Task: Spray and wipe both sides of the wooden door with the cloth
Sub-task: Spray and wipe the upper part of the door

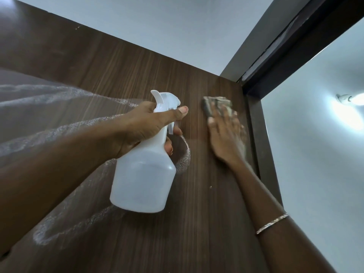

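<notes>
The dark wooden door (122,62) fills most of the view, seen from below toward its top edge. My left hand (145,125) grips a white translucent spray bottle (143,178) by its neck, with a finger on the trigger. Foamy spray streaks (59,133) curve across the door's left and middle. My right hand (224,133) presses a brownish cloth (216,104) flat against the door near its upper right corner; the hand and cloth are motion-blurred.
The dark door frame (262,134) runs along the door's right edge and across the top right. A white wall with a lit lamp (348,99) lies to the right. White ceiling (167,26) shows above the door. A bracelet (272,223) circles my right wrist.
</notes>
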Demonstrator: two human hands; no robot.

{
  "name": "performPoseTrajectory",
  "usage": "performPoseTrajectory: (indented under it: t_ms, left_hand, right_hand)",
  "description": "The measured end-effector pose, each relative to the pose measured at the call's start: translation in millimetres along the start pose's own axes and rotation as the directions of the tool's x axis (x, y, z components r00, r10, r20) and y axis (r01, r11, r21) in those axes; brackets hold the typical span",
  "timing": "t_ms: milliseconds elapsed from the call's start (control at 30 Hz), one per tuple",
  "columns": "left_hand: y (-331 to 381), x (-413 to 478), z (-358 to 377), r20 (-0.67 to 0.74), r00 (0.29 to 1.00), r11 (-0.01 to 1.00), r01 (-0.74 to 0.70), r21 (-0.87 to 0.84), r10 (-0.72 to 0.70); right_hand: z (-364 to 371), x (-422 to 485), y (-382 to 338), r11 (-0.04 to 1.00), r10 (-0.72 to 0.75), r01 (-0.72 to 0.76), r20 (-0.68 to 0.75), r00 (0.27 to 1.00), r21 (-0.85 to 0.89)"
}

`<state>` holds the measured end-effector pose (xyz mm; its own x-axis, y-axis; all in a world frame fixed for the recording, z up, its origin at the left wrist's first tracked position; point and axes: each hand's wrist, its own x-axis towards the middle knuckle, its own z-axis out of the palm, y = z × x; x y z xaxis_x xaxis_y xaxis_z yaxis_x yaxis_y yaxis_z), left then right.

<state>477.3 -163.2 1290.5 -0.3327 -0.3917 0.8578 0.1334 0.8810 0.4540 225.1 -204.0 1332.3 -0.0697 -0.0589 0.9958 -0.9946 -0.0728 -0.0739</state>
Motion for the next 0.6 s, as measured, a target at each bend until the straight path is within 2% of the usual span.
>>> performPoseTrajectory:
  t_ms: [133, 267, 367, 467, 533, 600]
  left_hand:
    - [-4.9, -0.5, -8.0, 0.018, 0.999, 0.999, 0.031, 0.04, -0.032]
    - [-6.5, -3.1, -11.4, 0.02, 0.999, 0.999, 0.032, 0.019, -0.032]
    - [-5.5, -4.7, -12.3, 0.003, 1.0, 0.999, 0.028, 0.027, -0.028]
    - [-3.3, -7.1, -12.1, -0.018, 1.0, 1.0, 0.026, 0.017, -0.025]
    - [-2.6, -7.6, -12.5, -0.033, 0.999, 0.999, 0.027, 0.041, -0.026]
    - [-3.4, -6.7, -13.6, -0.06, 0.998, 0.999, 0.034, 0.042, -0.032]
  right_hand:
    - [-12.1, 9.7, 40.6, 0.963, 0.256, -0.251, -0.041, 0.966, 0.092]
    - [-5.4, 11.0, 13.2, 0.944, 0.327, -0.322, -0.073, 0.942, 0.077]
    - [10.6, 5.2, -32.9, 0.978, 0.206, -0.201, -0.109, 0.973, 0.055]
    - [23.8, -3.2, -87.5, 1.0, -0.009, 0.01, -0.046, 0.999, 0.022]
    - [25.2, -4.3, -98.6, 0.991, -0.134, 0.135, 0.012, 0.991, -0.017]
    - [16.7, 3.3, -82.0, 0.987, -0.161, 0.16, 0.032, 0.986, 0.016]
